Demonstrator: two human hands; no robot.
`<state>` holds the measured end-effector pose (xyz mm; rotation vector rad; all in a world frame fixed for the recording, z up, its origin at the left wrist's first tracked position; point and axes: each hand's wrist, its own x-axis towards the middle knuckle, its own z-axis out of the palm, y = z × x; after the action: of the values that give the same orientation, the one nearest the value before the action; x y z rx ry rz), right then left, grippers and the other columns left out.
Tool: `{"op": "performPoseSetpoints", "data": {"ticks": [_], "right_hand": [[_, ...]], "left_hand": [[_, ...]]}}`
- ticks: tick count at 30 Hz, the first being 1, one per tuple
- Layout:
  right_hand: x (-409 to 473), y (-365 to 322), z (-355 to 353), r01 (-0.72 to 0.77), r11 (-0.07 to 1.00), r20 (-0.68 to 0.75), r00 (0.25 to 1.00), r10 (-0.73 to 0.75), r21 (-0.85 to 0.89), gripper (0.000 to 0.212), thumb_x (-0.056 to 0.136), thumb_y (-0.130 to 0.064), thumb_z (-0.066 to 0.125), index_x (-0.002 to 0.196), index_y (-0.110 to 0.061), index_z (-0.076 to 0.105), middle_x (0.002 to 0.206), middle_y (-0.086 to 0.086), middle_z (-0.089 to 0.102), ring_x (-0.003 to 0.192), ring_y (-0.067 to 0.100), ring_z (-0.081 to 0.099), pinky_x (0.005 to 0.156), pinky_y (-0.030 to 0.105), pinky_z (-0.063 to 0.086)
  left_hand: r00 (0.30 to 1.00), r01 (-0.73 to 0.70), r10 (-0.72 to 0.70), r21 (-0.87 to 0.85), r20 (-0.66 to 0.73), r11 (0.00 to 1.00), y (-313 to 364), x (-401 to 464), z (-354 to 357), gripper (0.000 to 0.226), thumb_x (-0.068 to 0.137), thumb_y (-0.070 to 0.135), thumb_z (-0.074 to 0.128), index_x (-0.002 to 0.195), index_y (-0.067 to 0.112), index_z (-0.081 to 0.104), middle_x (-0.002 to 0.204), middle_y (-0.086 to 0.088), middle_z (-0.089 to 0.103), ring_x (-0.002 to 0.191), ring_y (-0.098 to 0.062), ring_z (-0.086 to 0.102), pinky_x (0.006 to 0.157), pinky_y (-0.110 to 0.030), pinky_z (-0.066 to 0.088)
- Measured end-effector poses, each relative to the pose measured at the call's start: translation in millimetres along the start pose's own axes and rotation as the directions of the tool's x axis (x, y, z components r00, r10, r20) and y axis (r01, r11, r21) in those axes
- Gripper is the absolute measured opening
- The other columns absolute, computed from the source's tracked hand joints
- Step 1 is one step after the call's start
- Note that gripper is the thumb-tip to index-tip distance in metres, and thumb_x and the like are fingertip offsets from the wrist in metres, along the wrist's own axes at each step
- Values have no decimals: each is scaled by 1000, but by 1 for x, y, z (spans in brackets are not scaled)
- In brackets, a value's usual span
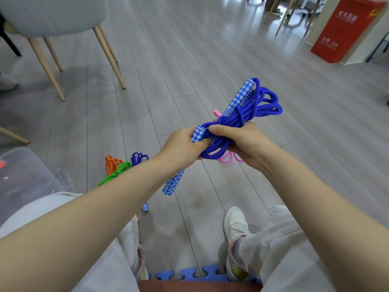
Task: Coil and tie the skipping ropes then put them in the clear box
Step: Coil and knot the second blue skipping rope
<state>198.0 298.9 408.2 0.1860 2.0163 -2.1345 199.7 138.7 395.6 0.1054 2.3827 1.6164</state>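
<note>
Both hands hold a coiled royal-blue cord skipping rope (248,121) with blue-and-white diamond-patterned handles, raised above the grey plank floor (189,60). The left hand (183,146) curls round one handle and the lower end of the bundle; the right hand (244,142) grips the middle of the coil, thumb pressed across the strands. A wrap of cord already crosses the bundle just above the right hand, and loose loops fan out beyond it.

The likely step is cinching the tie. If either hand slackens before the wrap is snug, the loops at the far end could spring apart and the coil would need redoing. The second handle stands beside the loops and could slip free of the wrap.

A pink rope (227,159) lies on the floor under the hands, partly hidden. Further left lie an orange rope (111,163), a green rope (117,172) and another blue rope (139,158), bundled. The clear plastic box (25,175) sits at the left edge, near the person's knee, a fair reach from the bundle.
</note>
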Motion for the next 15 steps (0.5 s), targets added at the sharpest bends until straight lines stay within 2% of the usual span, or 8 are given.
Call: {"op": "performPoseSetpoints", "data": {"ticks": [2,6,12,15], "right_hand": [[0,-3,-2,12,998,-50,999,-15,-55,22,82,-9,74,101,1,69,99,14,75,96,28,72,93,49,55],[0,-8,-6,43,998,-71,996,-46,-42,25,83,-8,74,106,-1,67,100,10,76,94,25,73,88,45,58],[0,-11,-12,45,999,-17,999,-45,18,28,87,-10,70,111,3,65,103,16,74,95,29,72,78,34,59],[0,-9,-13,61,997,10,998,-61,53,31,87,-8,68,115,7,64,107,19,73,96,31,71,79,34,58]], "left_hand": [[999,25,-20,-146,35,989,2,-1,2,13,92,18,63,103,16,69,96,-5,74,86,-16,72,76,-28,60],[993,99,-72,-316,97,944,2,2,3,12,92,16,65,103,17,69,99,-5,75,88,-15,71,79,-28,59],[969,211,-136,-398,208,893,6,3,-4,18,91,18,65,108,13,68,105,-9,74,86,-18,71,75,-25,59],[975,152,-77,-380,206,912,4,2,-8,15,92,19,63,106,15,67,104,-6,74,89,-16,71,78,-25,58]]}}
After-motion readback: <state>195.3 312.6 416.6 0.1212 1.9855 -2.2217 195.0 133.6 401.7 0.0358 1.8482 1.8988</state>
